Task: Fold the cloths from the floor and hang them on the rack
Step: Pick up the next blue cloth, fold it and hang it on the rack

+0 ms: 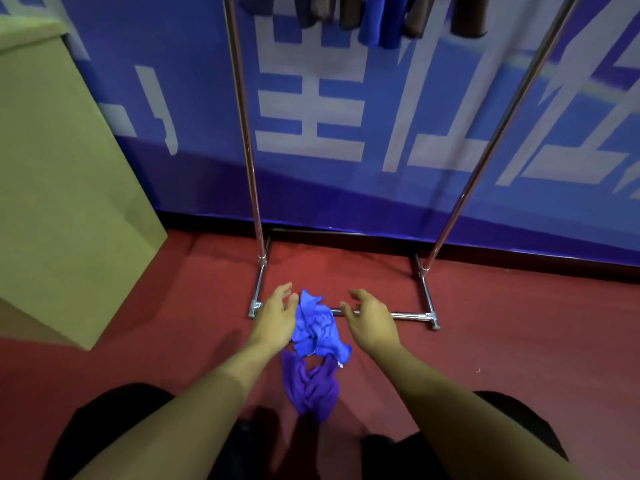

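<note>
Now pickup step: left hand (277, 315) and right hand (372, 315) loose, empty, flanking blue cloth (318, 329); rack (343, 311) at 12; next, grasp.

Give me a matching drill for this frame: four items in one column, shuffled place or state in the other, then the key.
Items:
1. bright blue cloth
2. purple cloth
3. rack
4. cardboard box

Places or states:
A. stands against the blue wall, cloths hanging at its top
B. crumpled on the floor between the left hand and right hand
C. far left, on the red floor
D. crumpled on the floor, nearest the person's feet

Pairs: 1-B, 2-D, 3-A, 4-C
</note>
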Tool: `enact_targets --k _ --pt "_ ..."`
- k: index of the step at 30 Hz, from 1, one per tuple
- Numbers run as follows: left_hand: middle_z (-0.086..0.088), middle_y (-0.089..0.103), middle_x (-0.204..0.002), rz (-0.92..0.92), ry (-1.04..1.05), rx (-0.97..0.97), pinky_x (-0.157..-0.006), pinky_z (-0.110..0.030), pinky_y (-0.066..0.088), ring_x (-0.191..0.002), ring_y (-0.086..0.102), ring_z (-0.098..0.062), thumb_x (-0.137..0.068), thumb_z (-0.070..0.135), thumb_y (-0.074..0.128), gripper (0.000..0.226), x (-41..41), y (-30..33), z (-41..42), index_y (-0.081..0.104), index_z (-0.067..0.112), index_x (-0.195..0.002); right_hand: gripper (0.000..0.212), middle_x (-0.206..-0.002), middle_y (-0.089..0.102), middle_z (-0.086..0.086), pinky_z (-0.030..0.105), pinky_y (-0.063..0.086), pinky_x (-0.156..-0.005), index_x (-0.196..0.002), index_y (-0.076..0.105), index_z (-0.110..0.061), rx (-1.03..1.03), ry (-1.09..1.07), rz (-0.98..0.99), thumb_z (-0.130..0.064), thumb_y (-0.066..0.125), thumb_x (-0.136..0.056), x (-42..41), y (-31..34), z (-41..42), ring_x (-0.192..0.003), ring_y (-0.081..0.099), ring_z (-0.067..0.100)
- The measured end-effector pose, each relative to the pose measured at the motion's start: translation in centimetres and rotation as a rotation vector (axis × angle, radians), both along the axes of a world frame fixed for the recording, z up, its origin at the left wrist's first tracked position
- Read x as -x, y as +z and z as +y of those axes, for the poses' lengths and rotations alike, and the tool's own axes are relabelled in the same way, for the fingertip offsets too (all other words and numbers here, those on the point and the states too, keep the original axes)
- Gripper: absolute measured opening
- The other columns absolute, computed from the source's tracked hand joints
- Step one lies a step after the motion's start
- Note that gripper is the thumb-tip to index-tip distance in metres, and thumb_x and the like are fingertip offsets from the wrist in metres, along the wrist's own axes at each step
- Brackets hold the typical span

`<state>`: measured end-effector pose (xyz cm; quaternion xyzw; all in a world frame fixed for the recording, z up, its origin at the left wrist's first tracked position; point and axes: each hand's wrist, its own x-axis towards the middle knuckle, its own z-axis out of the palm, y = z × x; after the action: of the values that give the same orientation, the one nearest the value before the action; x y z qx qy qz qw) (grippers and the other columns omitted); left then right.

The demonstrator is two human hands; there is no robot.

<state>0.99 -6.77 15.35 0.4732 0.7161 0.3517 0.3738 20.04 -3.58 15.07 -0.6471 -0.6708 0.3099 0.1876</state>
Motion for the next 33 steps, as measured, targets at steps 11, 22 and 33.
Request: enact_targets --k 11,22,33 --pt "-0.014 0.058 -0.141 -0.023 0.028 0.319 -0.099 -0.025 0.037 -0.128 0.056 -0.025 -0.104 0.018 0.047 0.041 0.7 -15.1 5.5 0.048 0.006 -0.143 0.046 -0.133 0.066 0.007 0.038 0.048 -0.095 -0.138 0.056 -0.023 0.308 0.001 -0.095 -0.042 0.059 -0.096 1.8 -14.6 5.3 -0.122 0.062 0.030" --pt "-0.010 0.067 -0.126 0.053 0.067 0.475 -0.099 -0.041 0.049 -0.115 0.064 -0.031 -0.098 0.024 0.058 0.040 0.8 -28.2 8.6 0.054 0.018 -0.138 0.050 -0.129 0.067 0.006 0.036 0.047 -0.095 -0.136 0.057 -0.019 0.501 -0.078 -0.075 -0.046 0.063 -0.094 5.1 -26.3 9.8 -0.122 0.061 0.027" --pt "-0.019 0.071 -0.097 -0.389 0.721 0.665 -0.083 -0.044 0.057 -0.091 0.069 -0.031 -0.086 0.023 0.078 0.032 0.1 -34.6 12.0 0.070 -0.005 -0.100 0.045 -0.102 0.071 -0.002 0.040 0.056 -0.088 -0.118 0.062 -0.019 0.632 -0.369 0.127 -0.032 0.081 -0.080 7.2 -33.4 11.5 -0.097 0.071 0.024"
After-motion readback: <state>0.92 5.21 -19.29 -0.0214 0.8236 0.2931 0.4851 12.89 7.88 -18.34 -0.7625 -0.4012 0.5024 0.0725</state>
